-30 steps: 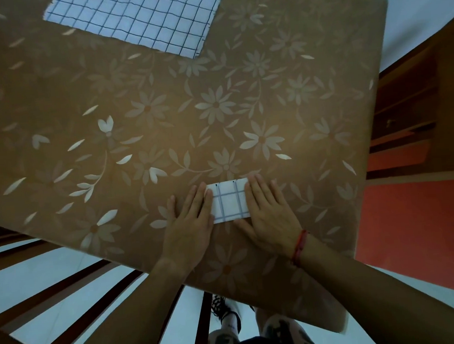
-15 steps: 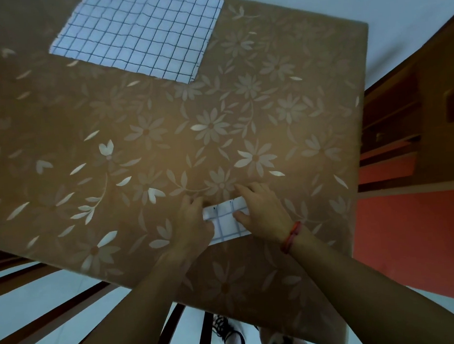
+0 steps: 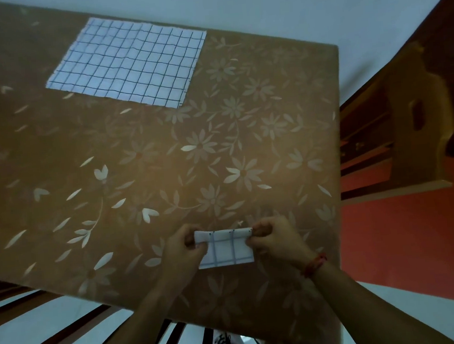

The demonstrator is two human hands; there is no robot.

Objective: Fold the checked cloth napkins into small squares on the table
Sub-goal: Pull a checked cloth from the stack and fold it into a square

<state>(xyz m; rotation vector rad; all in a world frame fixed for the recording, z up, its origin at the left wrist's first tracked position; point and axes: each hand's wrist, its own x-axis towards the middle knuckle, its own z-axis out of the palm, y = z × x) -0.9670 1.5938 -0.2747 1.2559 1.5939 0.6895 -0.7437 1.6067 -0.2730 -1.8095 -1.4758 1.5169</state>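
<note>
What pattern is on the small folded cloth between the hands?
The folded napkin is white with a blue check of thin lines, clearest in the head view.

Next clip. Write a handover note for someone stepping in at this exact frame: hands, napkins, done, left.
Hands: left hand pinches the far left corner of the folded napkin, right hand its far right corner.
Things: folded napkin by the near edge of the table; flat napkin spread at the far side.
Done: one napkin folded small.
Left: finish it if needed, then fold the flat napkin.
</note>
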